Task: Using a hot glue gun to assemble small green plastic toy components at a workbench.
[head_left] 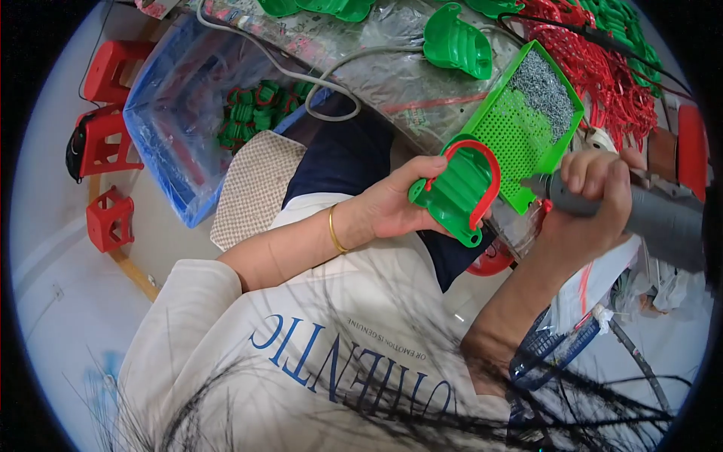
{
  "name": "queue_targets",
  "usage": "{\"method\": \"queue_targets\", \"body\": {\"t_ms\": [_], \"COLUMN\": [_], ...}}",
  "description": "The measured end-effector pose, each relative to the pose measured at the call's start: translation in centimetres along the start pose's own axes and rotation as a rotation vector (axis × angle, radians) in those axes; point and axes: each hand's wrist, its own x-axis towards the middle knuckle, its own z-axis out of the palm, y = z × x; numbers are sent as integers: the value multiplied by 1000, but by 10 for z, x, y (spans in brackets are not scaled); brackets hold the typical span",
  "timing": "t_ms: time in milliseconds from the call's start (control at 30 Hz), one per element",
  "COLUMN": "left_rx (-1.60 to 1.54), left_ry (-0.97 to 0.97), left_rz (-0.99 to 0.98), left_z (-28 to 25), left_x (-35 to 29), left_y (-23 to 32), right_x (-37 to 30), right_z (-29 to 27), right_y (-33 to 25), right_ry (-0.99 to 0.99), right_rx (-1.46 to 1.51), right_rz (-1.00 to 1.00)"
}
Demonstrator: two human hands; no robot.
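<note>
My left hand [398, 197] grips a green ribbed plastic part [457, 190] by its edge, thumb on top and the other fingers mostly hidden beneath. A red U-shaped strip [495, 178] runs along that part's rim. In my right hand [591, 200] is a dark grey electric screwdriver [663, 224], the fingers wrapped round its body. Its narrow tip points left toward the green part, a short gap away from it. Beyond both hands lies a bright green perforated tray [501, 143] with a heap of small silvery screws [544, 92] at its far end.
A loose green part [457, 47] lies on the plastic-covered table [376, 71], crossed by a grey cable [343, 71]. Red strips [602, 71] pile up at the right. A lined blue crate [175, 177] at the left holds finished-looking green-and-red parts [260, 113]. Red stools [111, 218] stand beyond.
</note>
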Motion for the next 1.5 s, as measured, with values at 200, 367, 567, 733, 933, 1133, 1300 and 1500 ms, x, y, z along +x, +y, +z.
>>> {"method": "queue_targets", "body": {"t_ms": [200,367,567,733,933,1133,1300,1500], "left_rx": [64,68,59,141,9,-101,41,38], "left_ry": [64,54,65,108,94,103,54,62], "left_rz": [15,31,48,62,77,45,4,-27], "left_z": [8,7,8,16,15,16,6,6], "left_x": [-1,-4,-6,-9,-7,-11,-11,-10], "left_y": [-3,-5,-10,-10,-8,-8,-10,-11], "right_x": [-36,-47,-52,-55,-53,-55,-27,28], "right_z": [10,9,9,9,2,-4,-3,-11], "right_y": [-13,-14,-14,-14,-5,0,-16,23], "right_ry": [-70,-98,-8,-44,-147,-252,-304,-2], "right_rx": [-60,-116,-95,-70,-6,56,92,-21], "right_rz": [-23,31,60,23,-31,-93,-60,-62]}}
